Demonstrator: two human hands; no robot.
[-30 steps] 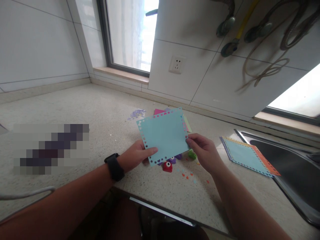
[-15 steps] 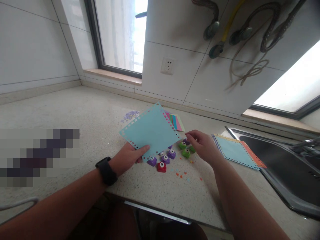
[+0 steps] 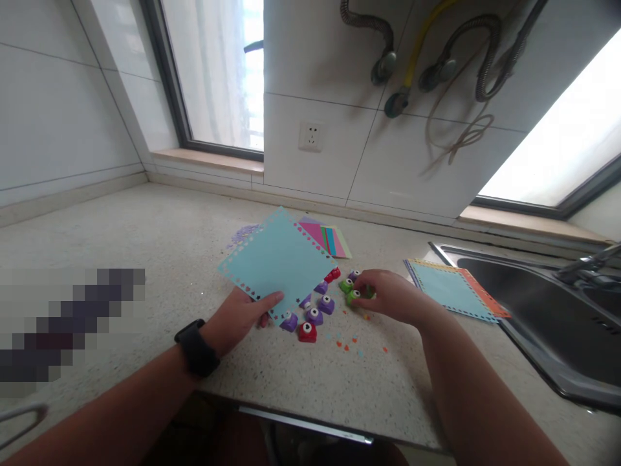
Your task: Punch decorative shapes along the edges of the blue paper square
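My left hand pinches the lower corner of a light blue paper sheet, thumb on top. Small shaped holes run along the sheet's edges. It is raised over the counter, tilted, and covers part of what lies behind. My right hand has its thumb and fingers around a green paper punch, which sits on the counter. Another green punch stands just beside it. Left of these are several purple punches and a red punch.
Coloured paper sheets lie behind the held sheet. Purple paper bits are piled at back left; orange and blue bits are scattered in front. A stack of punched sheets lies at the edge of the sink on the right.
My right hand has moved from near the blue sheet's right corner down to the green punches, its fingers now around one. My left hand still holds the sheet. The view has shifted slightly.
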